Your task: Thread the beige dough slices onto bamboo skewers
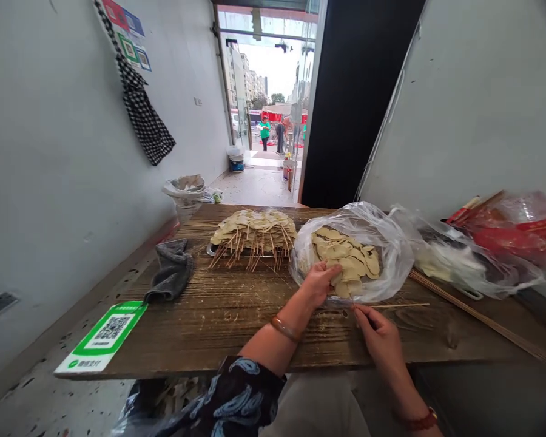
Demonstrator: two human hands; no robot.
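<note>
My left hand is closed on several thin, flat beige slices, thumb on top, at the near edge of an open clear plastic bag. More of these slices lie loosely in the bag. Just below and to the right, my right hand pinches a thin wooden skewer, whose upper end meets the held slices. Whether it passes through them I cannot tell. Left of the bag, skewered slices are piled on a metal tray, sticks pointing toward me.
A single skewer lies right of my right hand, and a skewer bundle farther right. Plastic bags and a red package crowd the table's right side. A grey cloth and a QR-code card are at left.
</note>
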